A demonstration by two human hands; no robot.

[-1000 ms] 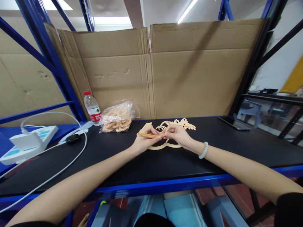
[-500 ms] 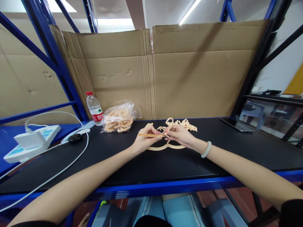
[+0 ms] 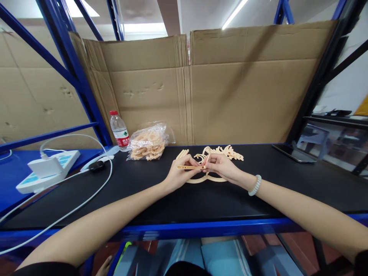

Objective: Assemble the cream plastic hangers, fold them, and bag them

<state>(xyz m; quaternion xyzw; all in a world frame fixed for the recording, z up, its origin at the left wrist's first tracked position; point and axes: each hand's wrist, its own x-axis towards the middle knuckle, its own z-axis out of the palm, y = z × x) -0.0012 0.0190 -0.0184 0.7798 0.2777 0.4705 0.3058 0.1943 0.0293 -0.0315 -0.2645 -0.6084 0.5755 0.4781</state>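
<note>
My left hand (image 3: 180,175) is closed on a thin, flat, light-wood strip (image 3: 188,167), held level with small holes near its left end. Closed in a pinch, my right hand (image 3: 223,167) has a curved beige piece (image 3: 207,150) against the strip's right end. The two pieces meet between my fingertips; whether they are joined I cannot tell. Below them on the black tabletop lies a beige wavy-edged frame piece (image 3: 198,181), partly covered by my hands. A few straight beige sticks (image 3: 183,153) lie just behind my left hand, and a heap of small beige parts (image 3: 231,152) behind my right.
A clear plastic bag of beige parts (image 3: 149,143) and a water bottle (image 3: 120,132) stand at the back left. A power strip (image 3: 69,163) with a white cable (image 3: 107,178) lies far left. A dark tablet (image 3: 294,153) rests back right. Cardboard (image 3: 253,92) walls the back.
The curved piece in my right hand has tilted and come closer to the strip's end, and my fingertips are nearer together. The whole view has shifted slightly.
</note>
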